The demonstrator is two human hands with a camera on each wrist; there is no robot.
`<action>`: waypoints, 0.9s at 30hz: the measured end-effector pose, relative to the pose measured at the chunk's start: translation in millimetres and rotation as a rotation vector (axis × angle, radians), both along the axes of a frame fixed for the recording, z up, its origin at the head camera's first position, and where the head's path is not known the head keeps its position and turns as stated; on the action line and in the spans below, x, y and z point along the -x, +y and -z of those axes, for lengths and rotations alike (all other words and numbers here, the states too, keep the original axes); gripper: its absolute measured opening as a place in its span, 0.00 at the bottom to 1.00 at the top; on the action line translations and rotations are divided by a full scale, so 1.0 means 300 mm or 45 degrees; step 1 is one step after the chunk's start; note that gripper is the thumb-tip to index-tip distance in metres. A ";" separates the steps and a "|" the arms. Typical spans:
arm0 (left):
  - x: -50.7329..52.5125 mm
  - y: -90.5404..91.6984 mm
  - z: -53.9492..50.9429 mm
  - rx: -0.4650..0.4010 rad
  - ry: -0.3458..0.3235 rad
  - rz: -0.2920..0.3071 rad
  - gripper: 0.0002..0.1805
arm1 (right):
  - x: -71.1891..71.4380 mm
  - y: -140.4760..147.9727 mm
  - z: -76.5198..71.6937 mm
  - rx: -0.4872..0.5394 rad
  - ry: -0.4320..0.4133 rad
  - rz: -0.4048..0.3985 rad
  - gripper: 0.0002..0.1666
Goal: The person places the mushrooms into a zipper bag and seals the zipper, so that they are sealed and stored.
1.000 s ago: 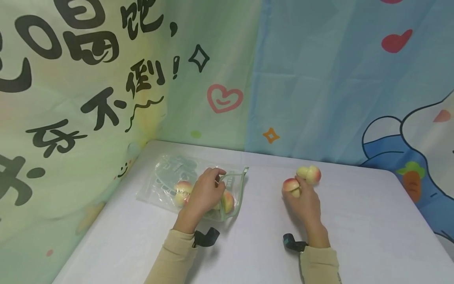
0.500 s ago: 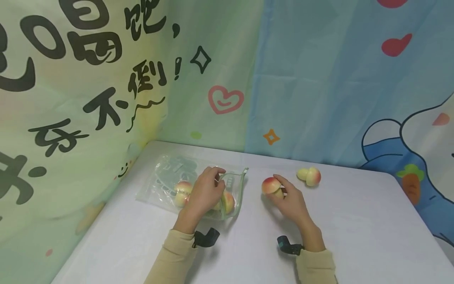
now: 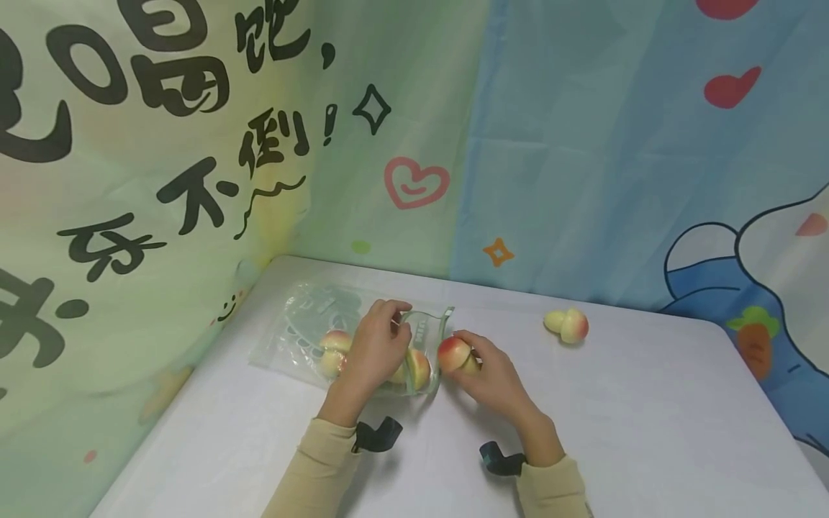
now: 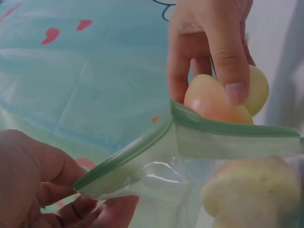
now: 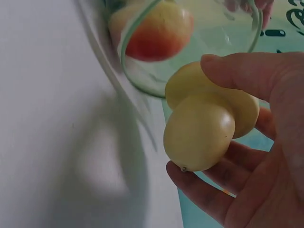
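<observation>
My left hand (image 3: 378, 349) pinches the green-edged mouth of a clear zip bag (image 3: 294, 309), holding it open; in the left wrist view, finger and thumb grip the green rim (image 4: 126, 154). Inside the bag lie several mushroom-shaped pieces with red-blushed caps and pale yellow stems, one mushroom (image 3: 419, 369) near the opening. My right hand (image 3: 497, 378) holds another mushroom (image 3: 455, 354) right at the bag's mouth, thumb on one side and fingers on the other. The right wrist view shows its pale yellow stem (image 5: 199, 133) facing the camera.
One more mushroom (image 3: 571, 326) lies on its side at the back right of the white table (image 3: 648, 403). Printed cloth hangings (image 3: 583, 180) stand behind and left of the table. Each wrist carries a small black camera mount (image 3: 378, 434).
My right hand has carried its mushroom leftward from beside the other loose mushroom to the bag's mouth. The left hand and the bag have stayed almost still.
</observation>
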State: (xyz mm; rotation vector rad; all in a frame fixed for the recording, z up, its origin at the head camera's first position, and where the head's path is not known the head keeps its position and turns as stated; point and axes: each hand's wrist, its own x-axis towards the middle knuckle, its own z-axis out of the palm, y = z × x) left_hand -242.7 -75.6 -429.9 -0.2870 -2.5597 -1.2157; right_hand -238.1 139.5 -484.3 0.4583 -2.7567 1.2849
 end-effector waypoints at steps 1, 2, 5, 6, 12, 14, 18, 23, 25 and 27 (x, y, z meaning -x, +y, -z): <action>0.000 0.001 -0.001 -0.004 0.000 -0.001 0.15 | -0.004 -0.006 -0.004 -0.001 0.005 -0.009 0.37; 0.000 0.002 -0.001 -0.005 0.000 -0.003 0.15 | -0.007 -0.012 -0.007 -0.001 0.011 -0.019 0.37; -0.001 0.004 -0.002 -0.008 -0.007 -0.002 0.15 | -0.015 -0.025 -0.017 -0.013 0.016 -0.048 0.38; -0.002 0.005 -0.002 -0.008 -0.008 0.000 0.15 | -0.018 -0.028 -0.019 -0.017 0.016 -0.056 0.38; -0.007 0.009 -0.002 -0.004 0.013 0.016 0.15 | -0.024 -0.047 -0.008 -0.054 0.071 -0.068 0.38; -0.007 0.011 0.001 0.002 0.013 0.023 0.15 | -0.024 -0.054 0.000 -0.054 0.103 -0.072 0.37; -0.007 0.013 0.006 0.008 0.014 0.033 0.15 | -0.023 -0.074 0.016 -0.053 0.128 -0.076 0.37; -0.006 0.016 0.007 0.017 0.020 0.037 0.15 | -0.024 -0.103 0.030 -0.054 0.117 -0.053 0.38; -0.006 0.018 0.009 0.031 0.024 0.035 0.15 | -0.026 -0.114 0.034 -0.048 0.119 -0.036 0.37; -0.006 0.021 0.009 0.041 0.021 0.035 0.15 | -0.028 -0.124 0.039 -0.042 0.121 -0.021 0.37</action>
